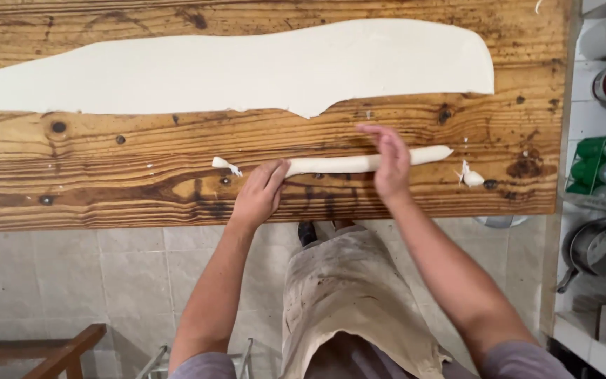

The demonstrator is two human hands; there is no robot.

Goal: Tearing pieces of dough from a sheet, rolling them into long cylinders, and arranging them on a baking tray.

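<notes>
Right hand (391, 163) hides the dough rope's (345, 164) middle.

dough rope (359, 163): pale, thin, rolled cylinder | lay flat, lengthwise along wooden tabletop (106, 189), near its front edge, right of middle | left end under left hand (259, 195), middle under right hand (391, 163), tapered right tip free

There is only one view here, from a camera on the person's head, aimed steeply down and a little forward. The wooden table (106, 182) fills the upper half, its near edge running level across the middle, with tiled floor (106, 281) below. Both forearms enter from the bottom edge, so the lens sits close, about an arm's reach above. Shelves (597, 210) clip the right margin.
</notes>
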